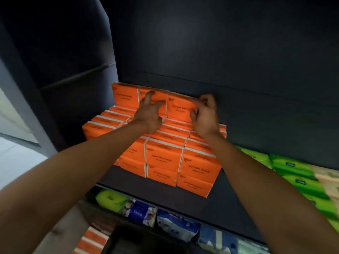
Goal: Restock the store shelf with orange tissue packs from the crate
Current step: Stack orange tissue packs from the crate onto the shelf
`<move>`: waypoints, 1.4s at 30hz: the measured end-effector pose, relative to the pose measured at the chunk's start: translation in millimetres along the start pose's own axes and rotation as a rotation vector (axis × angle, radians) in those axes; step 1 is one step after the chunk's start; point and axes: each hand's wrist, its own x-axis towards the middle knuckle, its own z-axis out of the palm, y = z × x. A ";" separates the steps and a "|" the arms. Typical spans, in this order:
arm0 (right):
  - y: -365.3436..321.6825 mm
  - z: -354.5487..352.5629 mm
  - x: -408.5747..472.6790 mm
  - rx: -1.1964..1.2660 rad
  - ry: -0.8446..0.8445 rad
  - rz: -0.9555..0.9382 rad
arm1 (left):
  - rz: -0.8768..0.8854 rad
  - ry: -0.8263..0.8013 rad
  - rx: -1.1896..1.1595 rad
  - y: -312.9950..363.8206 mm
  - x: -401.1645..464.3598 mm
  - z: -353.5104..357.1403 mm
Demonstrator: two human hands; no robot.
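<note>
Both arms reach to the back of the dark shelf (128,176). The left hand (149,111) lies on the front of the middle pack (161,97) in the upright back row, fingers spread and lightly bent, tips touching its orange face. The right hand (204,114) pinches the right edge of the right back pack (180,107), thumb and fingers curled round that edge; the pack stands upright against the shelf's back wall, touching the middle pack beside it. A third upright pack (124,94) sits left of those two.

In front of them, the orange tissue stack (165,158) fills the shelf in rows, packs touching, two layers showing at the front edge. More orange packs (91,241) lie at bottom left, next to a dark box-like thing; cannot tell if they are in the crate. Green packs (293,167) lie just right of the stack. The lower shelf holds a green roll pack (110,198) and blue-and-white packs (176,226).
</note>
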 end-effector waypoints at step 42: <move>-149.3 115.0 -412.1 0.293 -0.721 0.455 | -1.017 -0.306 -0.686 -113.9 -412.1 143.7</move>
